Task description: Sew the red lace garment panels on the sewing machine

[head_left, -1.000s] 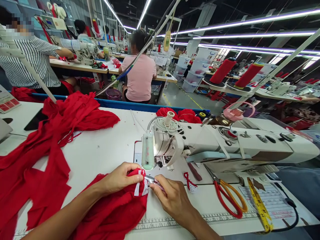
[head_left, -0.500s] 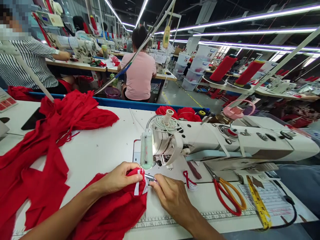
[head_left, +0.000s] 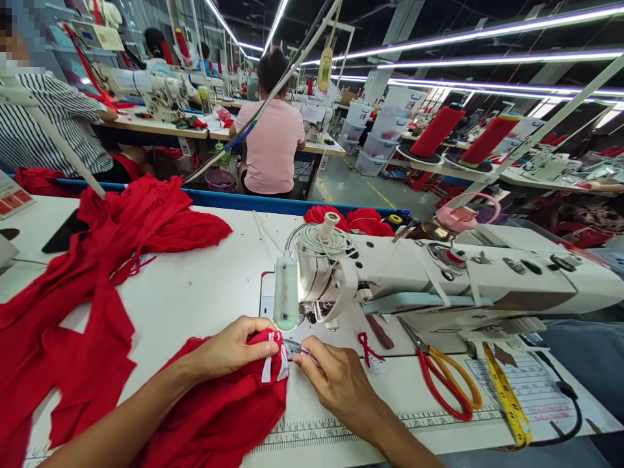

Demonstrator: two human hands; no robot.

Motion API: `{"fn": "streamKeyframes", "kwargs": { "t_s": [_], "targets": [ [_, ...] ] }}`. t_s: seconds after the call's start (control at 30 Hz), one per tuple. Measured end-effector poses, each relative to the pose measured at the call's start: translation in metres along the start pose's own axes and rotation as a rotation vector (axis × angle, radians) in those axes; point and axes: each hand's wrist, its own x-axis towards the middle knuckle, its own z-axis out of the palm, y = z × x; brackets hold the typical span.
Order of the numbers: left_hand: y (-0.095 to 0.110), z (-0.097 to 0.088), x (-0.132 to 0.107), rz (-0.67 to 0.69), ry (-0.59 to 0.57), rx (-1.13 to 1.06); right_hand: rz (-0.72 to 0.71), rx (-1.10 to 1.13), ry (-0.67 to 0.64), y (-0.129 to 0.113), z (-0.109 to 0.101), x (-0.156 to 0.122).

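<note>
My left hand pinches the edge of a red garment where white label tags hang from it. My right hand is closed around a small thread snipper whose metal tip points at the tags. Both hands sit just in front of the needle area of a white sewing machine. A small red-and-white label piece lies on the table right of my right hand.
A heap of red fabric covers the table's left side. Red-and-orange scissors and a yellow tape measure lie under the machine arm. Red thread cones stand behind. Other people sew at tables beyond.
Hardly anything differs: my right hand has shifted slightly with the snipper at the tags, and the view has moved a little.
</note>
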Motion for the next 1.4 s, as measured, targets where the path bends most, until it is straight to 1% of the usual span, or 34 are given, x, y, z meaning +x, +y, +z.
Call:
{"fn": "streamKeyframes", "kwargs": {
  "t_s": [0.1, 0.27, 0.43, 0.53, 0.63, 0.73, 0.9, 1.07, 1.17, 1.3, 1.4],
  "targets": [
    [-0.0039, -0.0006, 0.0006, -0.014, 0.01, -0.015, 0.008, 0.004, 0.011, -0.0005, -0.0021, -0.0014],
    [-0.0077, -0.001, 0.0011, 0.006, 0.005, -0.011, -0.011, -0.033, 0.023, -0.0019, -0.0022, -0.002],
    [-0.0054, -0.0005, 0.0015, 0.019, -0.008, -0.025, -0.032, -0.069, 0.038, -0.0017, 0.0007, -0.001],
    [-0.0036, -0.0001, 0.0017, 0.003, -0.002, -0.026, -0.052, -0.107, 0.045, -0.0017, 0.0017, -0.001],
    [-0.0024, 0.0004, 0.0015, -0.017, 0.019, -0.008, -0.076, -0.151, 0.075, -0.0022, 0.0029, -0.0007],
    [-0.0013, 0.0008, 0.0011, -0.011, 0.019, -0.004, -0.069, -0.18, 0.103, -0.0026, 0.0038, 0.0002],
    [-0.0014, 0.0007, 0.0007, -0.027, 0.015, -0.024, -0.044, -0.08, 0.047, -0.0025, 0.0023, -0.0001],
    [-0.0046, 0.0, 0.0008, 0.018, 0.002, -0.015, -0.01, -0.043, 0.018, -0.0031, 0.0012, -0.0017],
    [-0.0054, -0.0001, 0.0004, -0.014, 0.01, -0.017, 0.006, -0.015, 0.007, -0.003, 0.0014, -0.0019],
    [-0.003, 0.0004, -0.0002, -0.037, 0.034, -0.009, 0.022, 0.001, 0.019, -0.0023, 0.0025, -0.0019],
    [-0.001, 0.0007, 0.0001, -0.029, 0.027, -0.012, -0.005, -0.024, 0.039, -0.002, 0.0039, -0.0014]
  ]
}}
